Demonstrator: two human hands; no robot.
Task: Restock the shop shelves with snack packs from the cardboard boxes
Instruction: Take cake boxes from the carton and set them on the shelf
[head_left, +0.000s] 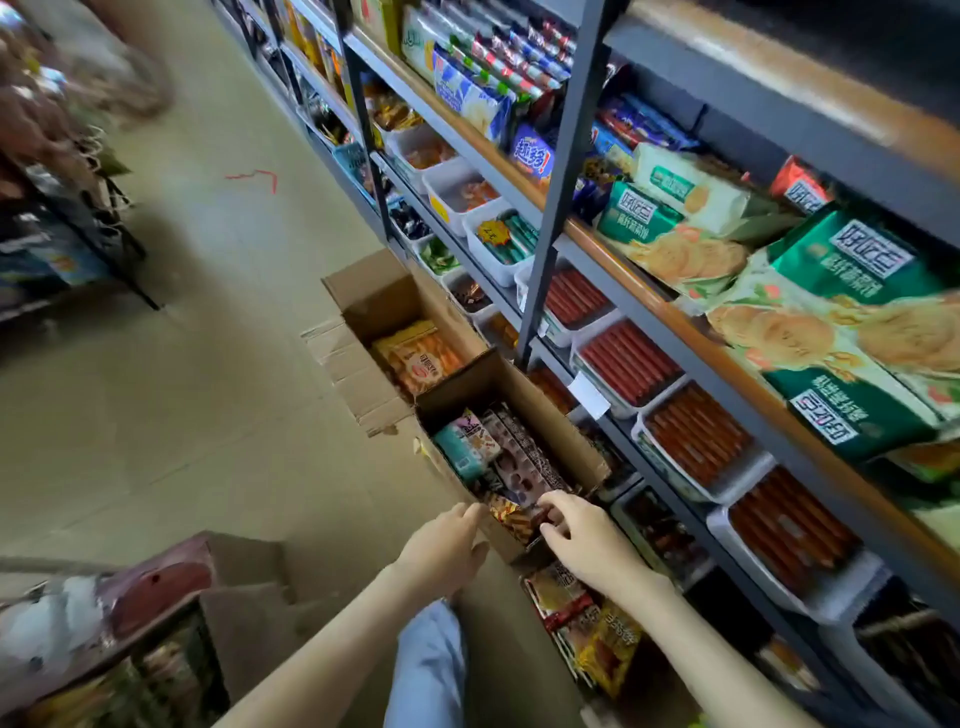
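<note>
Shop aisle, shelves (649, 306) right, near cardboard box (545, 410) open, right hand (582, 535) pinching snack pack (511, 514), left hand (447, 545) relaxed beside box.

Red mark (254, 178) on beige floor (208, 364)

Both my hands at the near box.

My right hand (582, 540) curls its fingers into the packs (498, 452) in the near box (550, 410); my left hand (447, 551) rests on its edge. A second box (379, 301) stands beyond, beside the shelves (649, 306).
</note>
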